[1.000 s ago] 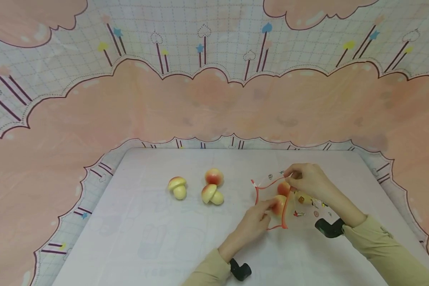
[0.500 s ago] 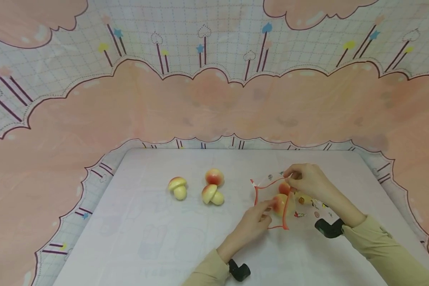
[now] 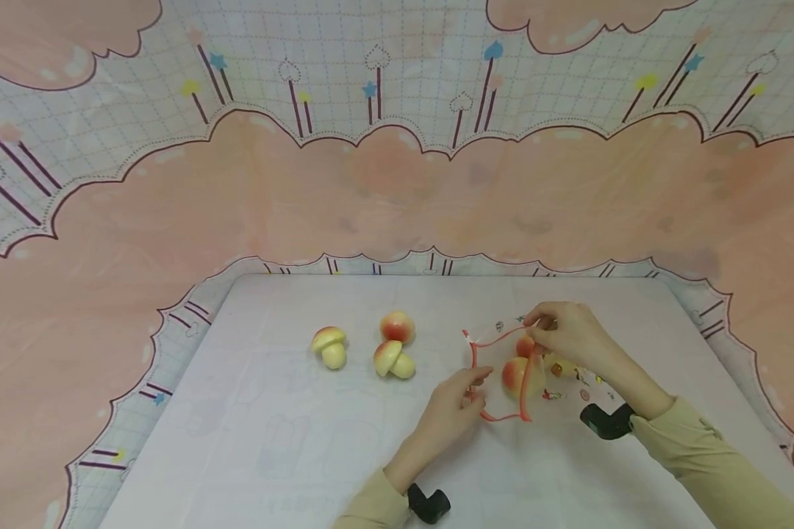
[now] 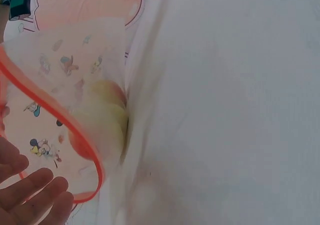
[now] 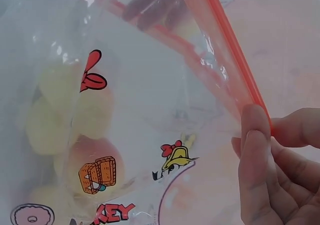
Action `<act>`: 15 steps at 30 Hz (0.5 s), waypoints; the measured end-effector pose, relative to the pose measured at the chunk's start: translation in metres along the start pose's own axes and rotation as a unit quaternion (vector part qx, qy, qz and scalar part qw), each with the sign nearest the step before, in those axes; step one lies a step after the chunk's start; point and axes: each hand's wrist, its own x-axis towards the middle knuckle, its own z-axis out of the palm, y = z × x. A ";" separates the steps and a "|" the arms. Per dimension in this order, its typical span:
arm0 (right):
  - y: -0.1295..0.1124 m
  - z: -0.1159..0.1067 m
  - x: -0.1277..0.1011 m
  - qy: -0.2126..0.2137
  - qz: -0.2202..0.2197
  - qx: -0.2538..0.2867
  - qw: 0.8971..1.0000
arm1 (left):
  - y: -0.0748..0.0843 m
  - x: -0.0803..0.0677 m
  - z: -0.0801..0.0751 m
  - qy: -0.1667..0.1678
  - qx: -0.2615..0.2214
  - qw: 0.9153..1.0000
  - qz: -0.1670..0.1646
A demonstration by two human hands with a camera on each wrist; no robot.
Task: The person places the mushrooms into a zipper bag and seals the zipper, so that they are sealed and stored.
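While right hand [image 3: 565, 332] pinches orange rim of bag [image 3: 503, 375] on tabletop [image 3: 291, 441], two mushrooms sit inside; left hand [image 3: 453, 408] loose-fingered at mouth. Next, I judge: fetch nearest mushroom [image 3: 390, 359].

mushrooms [image 5: 75, 135] blurred behind bag [image 5: 150, 110], fingers [image 4: 35, 195] cut off

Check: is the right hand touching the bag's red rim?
Touching. The right wrist view shows the right hand pinching the bag's red rim between fingertips.
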 end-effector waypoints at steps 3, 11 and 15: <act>0.000 0.000 0.001 0.004 0.000 -0.002 1.000 | -0.003 -0.002 -0.007 0.012 -0.012 1.000 -0.002; 0.000 0.002 0.006 0.004 0.011 0.007 1.000 | -0.009 -0.006 -0.026 0.038 -0.002 0.999 -0.032; 0.000 0.003 0.008 0.011 0.008 -0.003 1.000 | -0.010 -0.008 -0.032 0.052 0.009 0.998 -0.032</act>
